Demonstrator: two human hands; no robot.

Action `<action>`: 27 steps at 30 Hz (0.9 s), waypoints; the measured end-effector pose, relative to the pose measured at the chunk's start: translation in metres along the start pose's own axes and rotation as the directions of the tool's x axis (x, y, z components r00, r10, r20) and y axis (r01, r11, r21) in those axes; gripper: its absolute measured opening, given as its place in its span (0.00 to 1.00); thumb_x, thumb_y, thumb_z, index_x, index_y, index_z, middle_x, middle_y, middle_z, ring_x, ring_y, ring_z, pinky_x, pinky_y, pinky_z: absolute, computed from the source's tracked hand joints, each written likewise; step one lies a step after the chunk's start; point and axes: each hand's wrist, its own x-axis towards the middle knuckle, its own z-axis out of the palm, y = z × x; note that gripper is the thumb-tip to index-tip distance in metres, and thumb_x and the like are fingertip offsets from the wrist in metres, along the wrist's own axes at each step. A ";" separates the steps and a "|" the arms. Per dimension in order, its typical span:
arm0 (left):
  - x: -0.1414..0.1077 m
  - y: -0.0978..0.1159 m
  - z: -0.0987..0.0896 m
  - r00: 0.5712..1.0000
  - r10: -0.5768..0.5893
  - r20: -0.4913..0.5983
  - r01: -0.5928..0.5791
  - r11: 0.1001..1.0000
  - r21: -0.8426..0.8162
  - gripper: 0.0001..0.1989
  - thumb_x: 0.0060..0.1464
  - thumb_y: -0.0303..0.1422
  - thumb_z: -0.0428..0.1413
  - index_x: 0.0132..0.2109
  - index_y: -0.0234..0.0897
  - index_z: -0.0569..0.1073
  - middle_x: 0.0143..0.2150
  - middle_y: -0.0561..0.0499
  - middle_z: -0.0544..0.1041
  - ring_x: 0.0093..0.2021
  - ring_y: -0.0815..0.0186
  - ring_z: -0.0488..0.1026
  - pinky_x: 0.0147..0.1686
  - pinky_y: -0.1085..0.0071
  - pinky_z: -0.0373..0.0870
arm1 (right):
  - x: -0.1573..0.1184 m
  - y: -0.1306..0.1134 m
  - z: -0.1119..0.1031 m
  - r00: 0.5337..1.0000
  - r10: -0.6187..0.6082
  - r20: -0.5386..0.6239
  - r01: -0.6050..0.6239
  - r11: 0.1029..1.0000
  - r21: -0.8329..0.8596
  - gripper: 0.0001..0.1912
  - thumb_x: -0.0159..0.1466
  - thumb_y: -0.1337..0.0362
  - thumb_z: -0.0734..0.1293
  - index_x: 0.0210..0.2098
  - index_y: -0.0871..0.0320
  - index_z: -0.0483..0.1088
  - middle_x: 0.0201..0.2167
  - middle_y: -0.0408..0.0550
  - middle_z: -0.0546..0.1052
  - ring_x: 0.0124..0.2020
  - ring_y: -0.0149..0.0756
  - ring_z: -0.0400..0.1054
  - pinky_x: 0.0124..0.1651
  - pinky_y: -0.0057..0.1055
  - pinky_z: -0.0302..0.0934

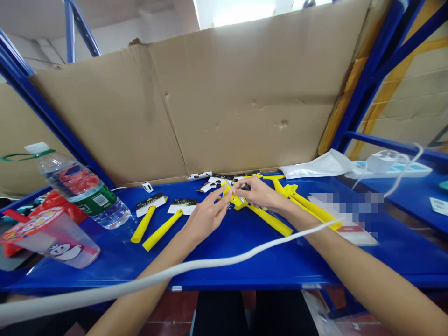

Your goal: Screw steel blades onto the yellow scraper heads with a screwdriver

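Observation:
Near the middle of the blue table, a yellow tool (271, 220) with a long handle lies between my hands. My left hand (207, 213) touches the left end of its head, fingers partly spread. My right hand (257, 192) is closed round a small dark-handled object (245, 187) at the tool's head; its tip is hidden. More yellow tools (311, 207) lie to the right of my right hand. Two yellow handles (163, 230) rest to the left, beside black and white cards (182, 206). Further black and white cards (210, 183) lie behind my hands.
A water bottle (87, 186) and a plastic cup (58, 240) stand tilted in view at the left. A white cable (210, 264) crosses the foreground. Cardboard (245, 102) walls the back. A silvery packet (318, 166) and power strip (413, 169) lie at the right.

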 end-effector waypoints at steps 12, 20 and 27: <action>-0.006 0.003 -0.006 0.980 0.119 0.158 -0.172 0.905 0.389 0.28 0.71 0.22 0.46 0.73 0.43 0.68 0.79 0.36 0.63 0.64 0.50 0.75 0.52 0.55 0.83 | -0.002 -0.005 -0.001 0.999 0.032 0.001 -0.032 0.993 0.109 0.20 0.63 0.46 0.75 0.39 0.58 0.77 0.12 0.36 0.65 0.13 0.27 0.57 0.18 0.25 0.51; -0.003 0.005 -0.010 0.988 0.129 0.083 -0.149 0.934 0.325 0.22 0.74 0.27 0.48 0.69 0.43 0.72 0.76 0.34 0.67 0.63 0.48 0.76 0.54 0.49 0.82 | -0.005 -0.009 -0.006 1.000 -0.012 -0.008 0.012 0.998 0.068 0.21 0.65 0.45 0.73 0.30 0.55 0.71 0.12 0.37 0.66 0.13 0.27 0.57 0.17 0.26 0.51; 0.001 0.014 -0.005 0.999 0.003 -0.035 -0.004 1.000 -0.022 0.14 0.73 0.33 0.51 0.59 0.42 0.76 0.71 0.34 0.74 0.62 0.50 0.78 0.60 0.49 0.77 | -0.011 -0.019 -0.003 0.998 -0.066 -0.006 0.066 0.985 0.157 0.23 0.68 0.45 0.71 0.26 0.56 0.69 0.18 0.40 0.71 0.14 0.25 0.58 0.17 0.26 0.49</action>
